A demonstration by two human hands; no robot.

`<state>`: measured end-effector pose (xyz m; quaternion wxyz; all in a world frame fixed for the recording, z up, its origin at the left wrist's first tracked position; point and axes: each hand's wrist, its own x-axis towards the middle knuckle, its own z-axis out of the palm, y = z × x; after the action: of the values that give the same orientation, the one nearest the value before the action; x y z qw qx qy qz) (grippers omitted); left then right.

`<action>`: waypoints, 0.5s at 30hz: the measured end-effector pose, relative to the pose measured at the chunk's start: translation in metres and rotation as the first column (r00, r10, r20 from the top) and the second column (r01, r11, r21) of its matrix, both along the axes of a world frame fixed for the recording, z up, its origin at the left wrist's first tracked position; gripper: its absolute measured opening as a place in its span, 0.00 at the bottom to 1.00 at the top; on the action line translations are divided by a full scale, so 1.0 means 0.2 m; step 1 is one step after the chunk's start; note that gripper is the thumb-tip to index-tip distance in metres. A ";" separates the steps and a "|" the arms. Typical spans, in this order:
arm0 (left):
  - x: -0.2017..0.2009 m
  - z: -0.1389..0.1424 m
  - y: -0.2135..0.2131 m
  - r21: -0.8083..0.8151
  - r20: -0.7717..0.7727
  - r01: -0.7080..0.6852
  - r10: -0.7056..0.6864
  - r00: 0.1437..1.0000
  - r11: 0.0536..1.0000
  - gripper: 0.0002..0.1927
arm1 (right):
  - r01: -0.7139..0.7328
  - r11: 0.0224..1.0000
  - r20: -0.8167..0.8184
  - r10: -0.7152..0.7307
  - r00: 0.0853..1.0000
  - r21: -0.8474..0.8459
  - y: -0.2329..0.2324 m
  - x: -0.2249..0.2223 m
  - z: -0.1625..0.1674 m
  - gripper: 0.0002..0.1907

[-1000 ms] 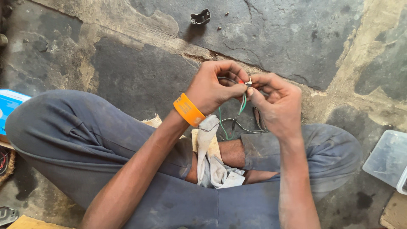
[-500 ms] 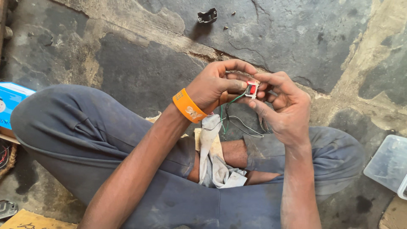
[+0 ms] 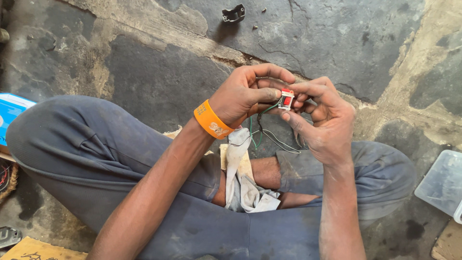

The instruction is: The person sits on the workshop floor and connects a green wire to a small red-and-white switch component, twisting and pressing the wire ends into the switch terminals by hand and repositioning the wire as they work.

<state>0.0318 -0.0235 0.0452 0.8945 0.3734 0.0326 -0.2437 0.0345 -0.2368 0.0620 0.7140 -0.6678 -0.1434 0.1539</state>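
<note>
A blue box (image 3: 12, 115) lies at the floor's left edge. The left hand (image 3: 243, 98), above an orange wristband (image 3: 211, 120), pinches a small white switch with a red button (image 3: 287, 99). The right hand (image 3: 322, 120) clamps its other side, fingertips meeting. Green and black wires (image 3: 262, 135) hang beneath. A clear plastic container (image 3: 440, 183) sits at the right edge.

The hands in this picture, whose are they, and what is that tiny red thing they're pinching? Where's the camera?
The camera sits on a person's head and looks down, so you see their own arms and crossed legs on a stone floor. The left hand, with an orange wristband, and the right hand together pinch a small white switch with a red button. Thin green and black wires hang from it. A grey rag lies in the lap. A black metal clip lies on the floor ahead, a clear plastic box at the right.
</note>
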 end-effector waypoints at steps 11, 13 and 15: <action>0.00 -0.02 -0.01 0.023 0.025 -0.015 0.014 1.000 1.000 0.16 | -0.006 1.000 0.012 0.006 1.000 -0.021 0.00 0.00 0.00 0.22; 0.00 -0.02 0.00 0.025 0.036 -0.013 0.012 0.999 1.000 0.17 | -0.005 1.000 0.012 0.005 1.000 -0.015 0.00 0.00 0.00 0.22; 0.00 -0.03 0.00 0.028 0.045 -0.012 0.011 0.999 1.000 0.17 | -0.006 1.000 0.013 0.006 1.000 -0.011 0.00 0.00 0.00 0.22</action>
<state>0.0320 -0.0240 0.0401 0.8910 0.3911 0.0182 -0.2298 0.0348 -0.2376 0.0614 0.7088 -0.6724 -0.1493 0.1526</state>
